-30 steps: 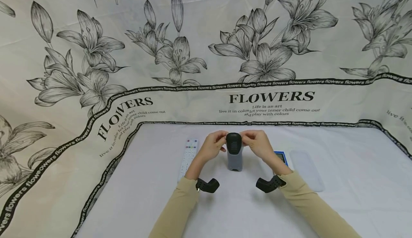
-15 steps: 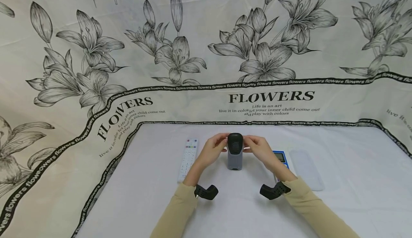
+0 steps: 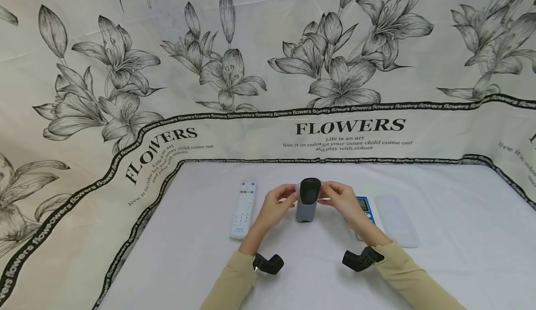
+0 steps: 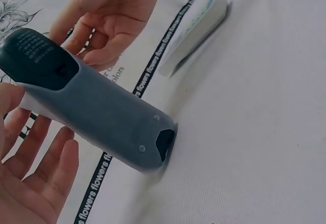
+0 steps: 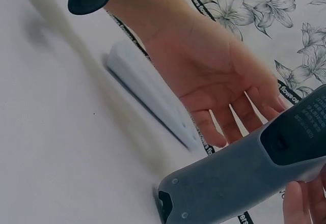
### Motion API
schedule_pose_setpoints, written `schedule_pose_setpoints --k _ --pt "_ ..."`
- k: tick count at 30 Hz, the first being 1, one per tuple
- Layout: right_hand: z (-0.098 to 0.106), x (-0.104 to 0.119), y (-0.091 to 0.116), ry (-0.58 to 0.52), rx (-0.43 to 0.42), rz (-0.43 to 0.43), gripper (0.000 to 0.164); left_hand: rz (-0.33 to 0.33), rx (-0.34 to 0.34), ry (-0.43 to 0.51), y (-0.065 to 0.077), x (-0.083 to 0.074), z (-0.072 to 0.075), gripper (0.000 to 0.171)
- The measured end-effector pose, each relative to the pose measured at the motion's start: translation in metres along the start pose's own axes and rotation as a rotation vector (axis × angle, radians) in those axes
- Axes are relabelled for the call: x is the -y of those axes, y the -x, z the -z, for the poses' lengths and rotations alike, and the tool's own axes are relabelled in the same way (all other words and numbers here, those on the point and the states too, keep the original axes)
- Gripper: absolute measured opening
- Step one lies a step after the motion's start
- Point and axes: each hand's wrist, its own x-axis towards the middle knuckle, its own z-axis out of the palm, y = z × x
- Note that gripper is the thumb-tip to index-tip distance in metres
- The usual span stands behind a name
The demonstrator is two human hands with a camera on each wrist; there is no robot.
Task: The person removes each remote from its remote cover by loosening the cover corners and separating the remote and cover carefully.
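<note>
A black remote control (image 3: 310, 190) stands on end on the white table, its back with small print toward me. A translucent grey-blue silicone sleeve (image 3: 305, 213) wraps its lower part; the black upper end shows through the sleeve's opening. My left hand (image 3: 274, 207) pinches the upper left edge, and my right hand (image 3: 341, 203) pinches the upper right edge. In the left wrist view, the sleeve's lower end (image 4: 153, 147) touches the cloth, with a dark notch in it. The right wrist view shows the sleeve (image 5: 219, 183) between both hands' fingers.
A white remote control (image 3: 242, 212) lies left of my hands. To the right, partly behind my right forearm, is a blue-and-white device with a small screen (image 3: 363, 204). Beside it lies a flat translucent sleeve (image 3: 395, 219). Behind the table hangs a flower-printed cloth (image 3: 351, 138).
The remote's black upper end has tipped slightly to the right and toward me. Both hands have come down a little with it, and the right forearm has shifted outward.
</note>
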Motion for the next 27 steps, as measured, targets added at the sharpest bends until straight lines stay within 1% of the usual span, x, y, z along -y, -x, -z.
schedule_pose_setpoints --k 5,8,12,14,17,22,27 --pt "-0.003 -0.001 0.002 -0.02 -0.004 -0.017 0.05 -0.001 -0.035 0.049 0.001 0.004 -0.001 0.029" --pt "-0.004 -0.003 0.004 -0.034 0.02 0.007 0.046 0.005 -0.056 0.077 0.002 0.007 -0.002 0.03" --pt "-0.004 -0.005 0.008 -0.045 0.051 0.056 0.043 0.023 -0.067 0.064 0.005 0.01 -0.001 0.033" --pt "-0.004 -0.006 0.009 -0.043 0.056 0.067 0.042 0.029 -0.073 0.049 0.007 0.01 -0.002 0.034" --pt "-0.004 -0.006 0.01 -0.034 0.06 0.068 0.042 0.017 -0.088 0.038 0.008 0.009 -0.003 0.035" --pt "-0.005 -0.006 0.008 -0.041 0.063 0.054 0.041 -0.006 -0.143 0.016 0.008 0.008 -0.005 0.03" --pt "-0.008 -0.007 0.007 -0.016 0.042 0.052 0.039 -0.014 -0.195 0.028 0.008 0.008 -0.008 0.026"
